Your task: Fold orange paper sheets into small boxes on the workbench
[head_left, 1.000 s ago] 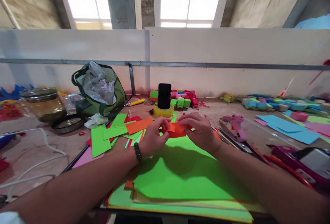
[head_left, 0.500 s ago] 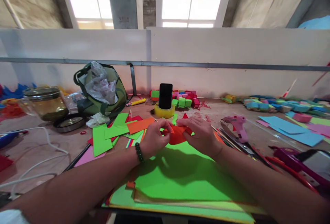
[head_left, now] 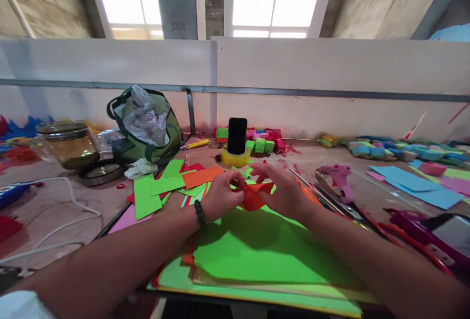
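Observation:
Between my two hands is a bent piece of orange-red paper (head_left: 253,198), held just above a stack of green paper sheets (head_left: 271,250). My left hand (head_left: 224,192) pinches its left edge between thumb and fingertips. On the right side, my right hand (head_left: 281,190) grips the same paper, with the thumb low and the forefinger curled above. Left of my hands, an orange paper strip (head_left: 201,177) lies across cut green paper pieces (head_left: 147,196).
Behind my hands a phone (head_left: 237,135) stands in a yellow tape roll (head_left: 235,159), with small paper blocks (head_left: 264,143) beyond. A pink glue gun (head_left: 340,179) and scissors (head_left: 354,211) lie right. At left are a camouflage bag (head_left: 165,133), a glass jar (head_left: 69,145) and a white cable (head_left: 73,201).
The right hand's fingers have lifted and curled, with the thumb now lower on the orange-red paper. The paper is more bent. My left hand keeps its pinch, and the view has shifted slightly.

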`<state>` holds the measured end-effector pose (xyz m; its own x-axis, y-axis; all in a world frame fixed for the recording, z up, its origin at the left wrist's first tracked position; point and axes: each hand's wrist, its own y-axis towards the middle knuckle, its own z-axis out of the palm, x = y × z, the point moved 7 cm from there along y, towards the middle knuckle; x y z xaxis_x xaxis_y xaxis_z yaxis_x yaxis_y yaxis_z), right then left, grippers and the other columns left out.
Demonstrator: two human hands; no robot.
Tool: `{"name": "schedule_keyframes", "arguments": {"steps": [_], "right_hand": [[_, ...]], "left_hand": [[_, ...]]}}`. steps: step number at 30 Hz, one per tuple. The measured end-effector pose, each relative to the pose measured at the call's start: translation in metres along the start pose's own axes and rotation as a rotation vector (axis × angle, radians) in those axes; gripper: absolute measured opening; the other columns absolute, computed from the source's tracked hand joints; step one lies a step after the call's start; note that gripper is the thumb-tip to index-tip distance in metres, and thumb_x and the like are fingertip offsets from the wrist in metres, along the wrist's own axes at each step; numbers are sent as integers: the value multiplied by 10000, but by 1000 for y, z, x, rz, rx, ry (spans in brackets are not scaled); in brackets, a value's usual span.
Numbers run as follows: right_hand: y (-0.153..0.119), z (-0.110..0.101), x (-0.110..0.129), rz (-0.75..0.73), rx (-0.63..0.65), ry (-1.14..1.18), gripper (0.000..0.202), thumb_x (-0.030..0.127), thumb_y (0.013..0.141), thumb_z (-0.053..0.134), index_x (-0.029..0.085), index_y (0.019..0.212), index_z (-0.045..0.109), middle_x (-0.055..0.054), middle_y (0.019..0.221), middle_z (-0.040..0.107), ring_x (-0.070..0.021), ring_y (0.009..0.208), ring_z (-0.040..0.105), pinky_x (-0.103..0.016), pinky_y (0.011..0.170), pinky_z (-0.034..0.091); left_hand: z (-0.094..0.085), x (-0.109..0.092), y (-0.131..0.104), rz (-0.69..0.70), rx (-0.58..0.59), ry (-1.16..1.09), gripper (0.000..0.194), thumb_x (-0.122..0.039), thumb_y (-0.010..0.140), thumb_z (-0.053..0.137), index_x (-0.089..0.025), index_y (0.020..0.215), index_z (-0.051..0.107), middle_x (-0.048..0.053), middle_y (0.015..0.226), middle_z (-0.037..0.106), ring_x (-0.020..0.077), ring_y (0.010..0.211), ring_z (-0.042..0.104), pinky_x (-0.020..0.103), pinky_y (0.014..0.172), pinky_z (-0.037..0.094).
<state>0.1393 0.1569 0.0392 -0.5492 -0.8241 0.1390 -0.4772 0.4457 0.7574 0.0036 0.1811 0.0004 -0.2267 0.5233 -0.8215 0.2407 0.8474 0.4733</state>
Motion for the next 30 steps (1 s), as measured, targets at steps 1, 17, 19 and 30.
{"name": "schedule_keyframes", "arguments": {"steps": [1,17,19,30], "right_hand": [[1,-3,-1,20,-25,46,485,83,699,540,240,1158,512,-36,946,693,-176,791,679,-308,712,545],[4,5,1,27,-71,-143,121,233,772,712,217,656,683,-94,1249,604,-293,1180,511,-496,968,468],[5,4,3,4,-58,-149,157,197,796,675,212,639,678,-86,1283,590,-288,1212,490,-497,990,456],[12,-5,16,-180,42,-263,230,159,865,557,186,663,663,-103,1357,538,-274,1254,457,-488,1058,391]], "left_hand": [[-1,2,1,-12,-13,5,107,-87,586,526,-170,653,519,-6,682,582,122,665,526,230,629,436],[-4,5,1,-45,-78,-66,113,-121,636,591,-168,690,504,-5,709,576,125,679,540,251,651,463],[-2,3,1,-50,-62,-99,222,-134,630,652,-160,830,559,23,822,611,149,776,571,275,710,487],[15,8,-1,-238,182,-360,314,-221,678,696,-91,962,718,94,933,732,203,870,657,310,845,498]]}}
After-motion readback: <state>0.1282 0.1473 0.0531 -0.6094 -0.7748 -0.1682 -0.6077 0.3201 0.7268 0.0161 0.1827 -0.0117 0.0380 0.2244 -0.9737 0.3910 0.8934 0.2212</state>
